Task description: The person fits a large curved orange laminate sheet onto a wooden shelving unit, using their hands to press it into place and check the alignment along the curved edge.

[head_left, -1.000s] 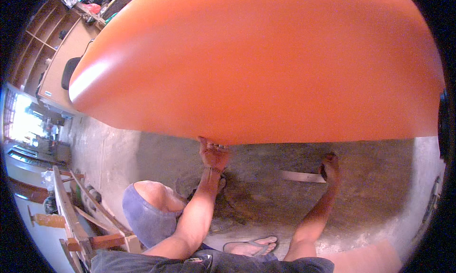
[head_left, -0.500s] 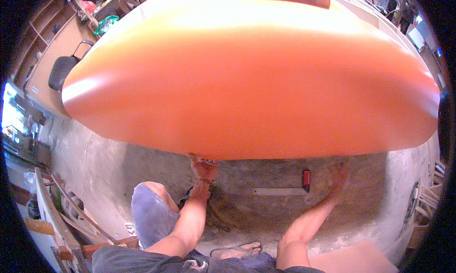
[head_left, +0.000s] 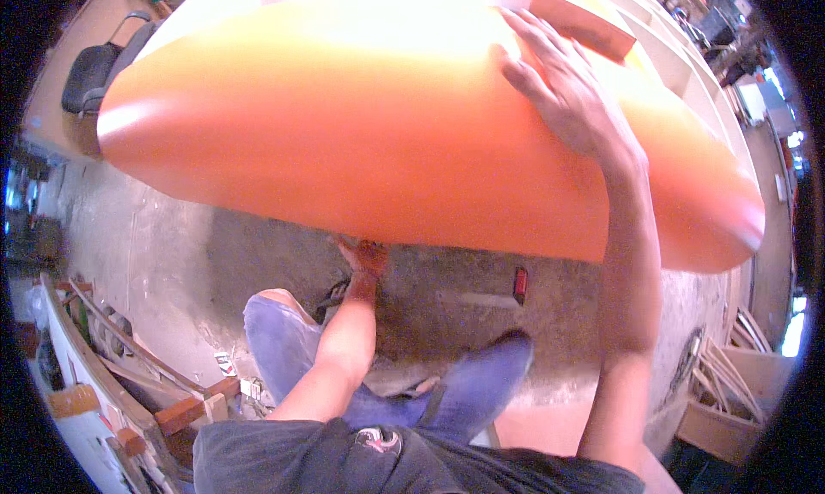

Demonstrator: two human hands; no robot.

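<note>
A large orange sheet (head_left: pixel 369 150) with a smooth, curved surface spreads across the view in front of me. My right hand (head_left: pixel 559 85) lies on its upper right part, fingers stretched out and thumb apart, close to a brown wooden block (head_left: pixel 584 21). At the sheet's lower edge, my left hand (head_left: pixel 365 257) is closed, its fingers curled and partly hidden under the edge. What it grips there, if anything, I cannot make out.
A square with a red handle (head_left: pixel 520 285) lies on the concrete floor below the sheet. Wooden frames (head_left: pixel 129 365) stand at the lower left, and a black chair (head_left: pixel 90 77) at the far left. A box of wooden strips (head_left: pixel 726 391) is at the lower right.
My right hand has come up from below the sheet onto its top surface. My left hand stays at the lower edge. The view has shifted, and the sheet appears tilted down to the right.
</note>
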